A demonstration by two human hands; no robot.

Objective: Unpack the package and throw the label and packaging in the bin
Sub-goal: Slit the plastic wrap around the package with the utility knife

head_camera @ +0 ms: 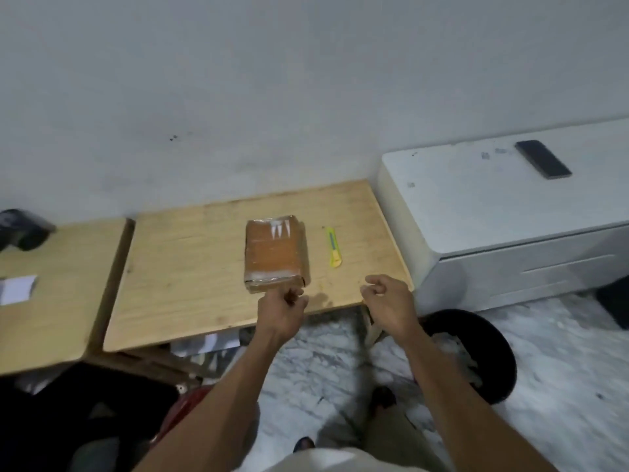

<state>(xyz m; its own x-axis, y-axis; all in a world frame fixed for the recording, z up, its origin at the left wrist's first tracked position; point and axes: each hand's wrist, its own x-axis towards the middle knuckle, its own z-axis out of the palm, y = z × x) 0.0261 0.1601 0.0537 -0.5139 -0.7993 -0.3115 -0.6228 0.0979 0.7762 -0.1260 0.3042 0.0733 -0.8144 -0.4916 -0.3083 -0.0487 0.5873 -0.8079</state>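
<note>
A brown cardboard package (275, 252) wrapped in clear tape lies flat on the wooden table (190, 267). A yellow utility knife (333, 246) rests on the table just right of it. My left hand (280, 310) hovers at the package's near edge with fingers curled and nothing in it. My right hand (388, 301) is over the table's front right corner, fingers loosely curled, holding nothing. A black round bin (476, 356) with some waste inside stands on the floor below my right forearm.
A white cabinet (503, 216) stands to the right with a dark phone (542, 159) on top. A second wooden table (51, 294) on the left holds a white paper (17, 289) and a black object (23, 229). The wall is close behind.
</note>
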